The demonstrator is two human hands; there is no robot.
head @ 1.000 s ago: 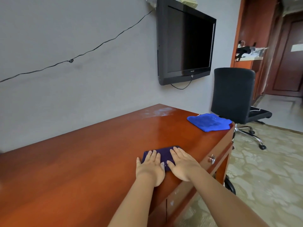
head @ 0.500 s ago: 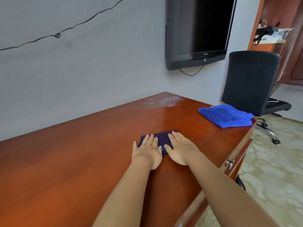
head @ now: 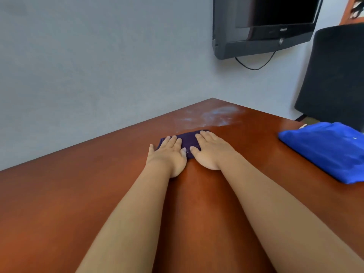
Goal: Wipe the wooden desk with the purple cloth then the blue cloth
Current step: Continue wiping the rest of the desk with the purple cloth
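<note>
A folded purple cloth (head: 188, 141) lies on the wooden desk (head: 59, 194), towards its far side. My left hand (head: 169, 154) and my right hand (head: 210, 149) press flat on the cloth side by side, fingers pointing away from me, covering most of it. A pale dusty smear (head: 214, 115) marks the desk just beyond the cloth, near the far corner. A folded blue cloth (head: 327, 148) rests on the desk's right side, apart from my hands.
A grey wall (head: 98, 66) runs along the desk's far edge. A black wall-mounted television (head: 262, 26) with a hanging cable sits at the upper right. A black office chair (head: 334, 75) stands behind the blue cloth, past the desk's right end.
Both hands have pushed the purple cloth away from me across the desk, from near the front edge towards the dusty corner. The view has moved closer and lower.
</note>
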